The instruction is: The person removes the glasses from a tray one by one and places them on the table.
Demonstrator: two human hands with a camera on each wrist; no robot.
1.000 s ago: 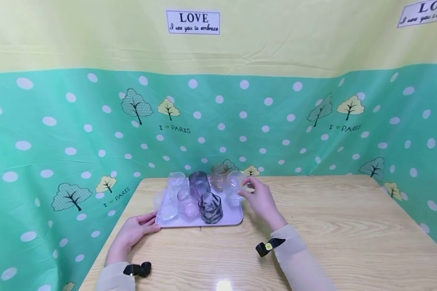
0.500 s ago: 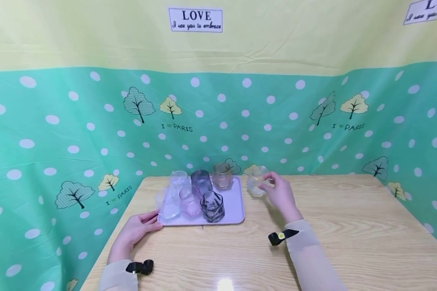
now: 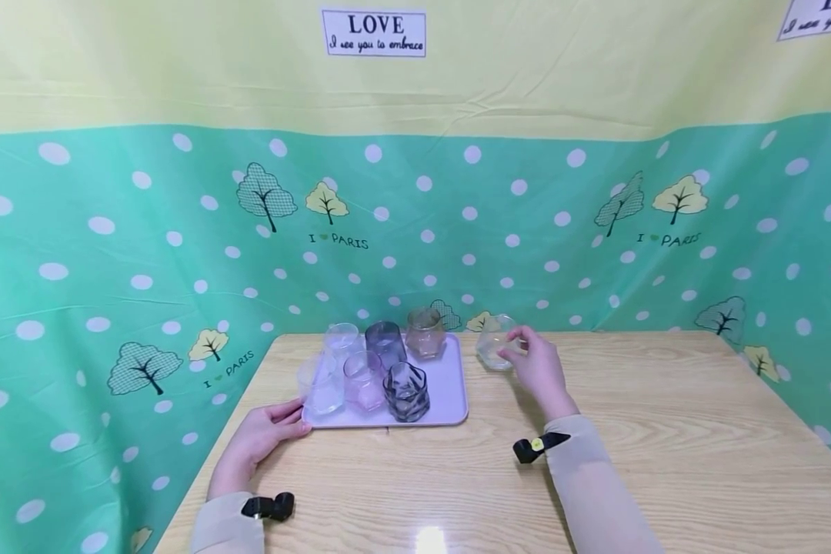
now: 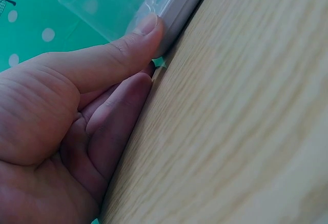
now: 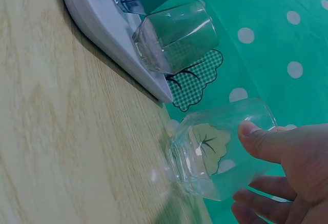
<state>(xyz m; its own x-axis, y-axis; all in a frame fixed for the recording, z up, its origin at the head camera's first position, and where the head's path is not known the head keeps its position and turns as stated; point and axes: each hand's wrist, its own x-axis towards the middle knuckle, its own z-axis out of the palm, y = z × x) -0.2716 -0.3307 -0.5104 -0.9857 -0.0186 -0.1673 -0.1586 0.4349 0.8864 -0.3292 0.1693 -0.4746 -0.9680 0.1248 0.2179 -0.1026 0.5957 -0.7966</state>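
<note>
Between thumb and fingers, my right hand (image 3: 542, 375) holds a clear glass (image 3: 493, 346), just right of the tray (image 3: 450, 400). In the right wrist view the hand (image 5: 302, 167) has its thumb on the side of this glass (image 5: 215, 142), whose base is at the wooden table. At the tray's front left corner is my left hand (image 3: 252, 442); in the left wrist view its thumb (image 4: 123, 60) lies on the tray's edge (image 4: 179, 16), fingers beneath or beside the corner.
On the tray stand several glasses: clear ones at left (image 3: 324, 391) and back left (image 3: 342, 342), a pinkish one (image 3: 364, 385), a dark one (image 3: 385, 346), a dark faceted one (image 3: 406, 396) and an amber one (image 3: 425, 338). A patterned cloth (image 3: 415, 192) hangs behind the wooden table (image 3: 651, 431).
The clear glass has moved right, from over the tray's back right to the table beside it, held in my right hand. My left hand has stayed at the tray's corner.
</note>
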